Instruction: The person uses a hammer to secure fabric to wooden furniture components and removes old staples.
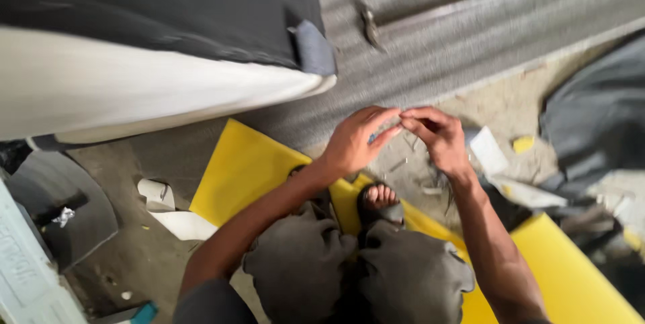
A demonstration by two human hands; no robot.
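Grey-trousered knees [349, 270] fill the bottom edge, a sandalled foot [380, 201] just past them on a yellow sheet [248, 163]. Beyond, the left hand [353, 142] and right hand [437, 137] meet fingertip to fingertip, pinching something too small and blurred to tell. Farther off, grey ribbed matting [470, 35] carries a hammer [416, 16], beside a black-and-white cushion [148, 48].
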